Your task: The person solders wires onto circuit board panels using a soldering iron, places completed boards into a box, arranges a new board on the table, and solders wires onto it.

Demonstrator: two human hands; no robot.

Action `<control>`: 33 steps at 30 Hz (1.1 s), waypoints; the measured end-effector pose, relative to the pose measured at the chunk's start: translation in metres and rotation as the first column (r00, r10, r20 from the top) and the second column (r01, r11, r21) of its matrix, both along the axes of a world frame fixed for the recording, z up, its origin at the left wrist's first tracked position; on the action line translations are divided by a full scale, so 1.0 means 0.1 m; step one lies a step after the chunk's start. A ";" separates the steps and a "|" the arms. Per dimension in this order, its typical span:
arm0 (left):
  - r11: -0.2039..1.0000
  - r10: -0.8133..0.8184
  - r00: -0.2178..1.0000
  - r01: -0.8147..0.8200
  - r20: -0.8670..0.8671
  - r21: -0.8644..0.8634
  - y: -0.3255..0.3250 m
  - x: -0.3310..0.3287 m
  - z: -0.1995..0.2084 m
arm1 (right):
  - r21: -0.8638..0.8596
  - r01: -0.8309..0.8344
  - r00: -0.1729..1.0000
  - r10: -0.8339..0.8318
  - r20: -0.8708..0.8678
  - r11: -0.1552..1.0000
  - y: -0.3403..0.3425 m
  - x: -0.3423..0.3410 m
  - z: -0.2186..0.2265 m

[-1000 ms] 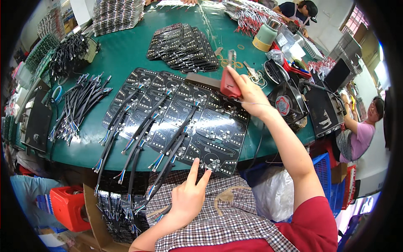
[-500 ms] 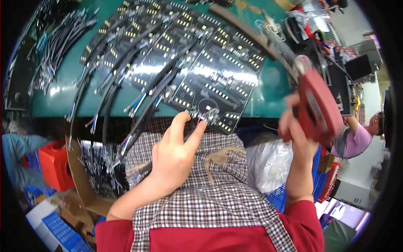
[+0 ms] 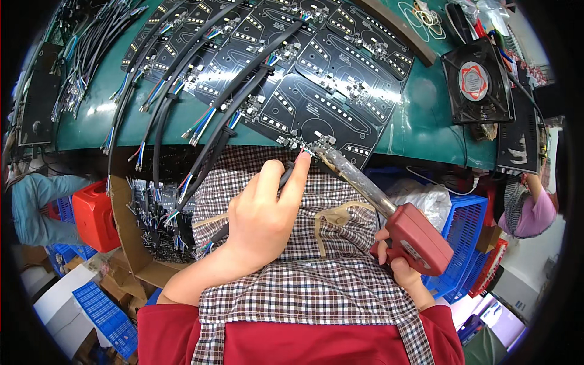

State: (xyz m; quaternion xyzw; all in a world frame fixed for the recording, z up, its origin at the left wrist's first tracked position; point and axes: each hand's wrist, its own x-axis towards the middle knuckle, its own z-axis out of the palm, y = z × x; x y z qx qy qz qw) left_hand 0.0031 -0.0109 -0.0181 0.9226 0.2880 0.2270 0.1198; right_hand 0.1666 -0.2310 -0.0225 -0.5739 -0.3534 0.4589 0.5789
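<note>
Nearest, over the checked apron, the right hand is wrapped around the handle of a red iron, whose shaft slants up and leftward. The left hand, further to the left, has its fingers closed on a dark cable, the fingertips close to its coloured wires. Just beyond those fingertips lies the near edge of a black board; the iron's tip is there too, just right of the fingers. Whether it touches the joint, I cannot tell.

The iron's side has a pale label, and the board fine white print, both too small to read. More cables lie across the boards to the left. Farther right on the green table, a fan shows a round white-and-red sticker.
</note>
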 end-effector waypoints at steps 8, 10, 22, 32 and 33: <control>0.998 -0.029 0.998 0.032 -0.053 0.052 0.02 0.02 0.04 | -0.044 0.049 0.959 -0.034 0.282 0.998 0.05 0.01 -0.06; 0.997 -0.026 0.998 0.030 -0.052 0.069 0.02 0.02 0.03 | -0.135 -0.081 0.904 0.130 0.406 0.988 0.11 0.09 0.02; 0.993 0.024 0.991 -0.008 -0.130 0.121 -0.02 0.09 0.09 | -0.285 0.097 0.619 0.166 0.767 0.954 0.18 0.01 0.17; 0.982 -0.016 0.998 0.027 -0.060 0.188 -0.01 0.08 0.06 | -0.183 0.152 0.898 -0.058 0.436 0.971 0.00 0.00 -0.06; 0.982 -0.014 0.997 0.028 -0.077 0.188 -0.01 0.09 0.07 | -0.216 0.091 0.869 0.029 0.493 0.972 0.02 0.03 -0.02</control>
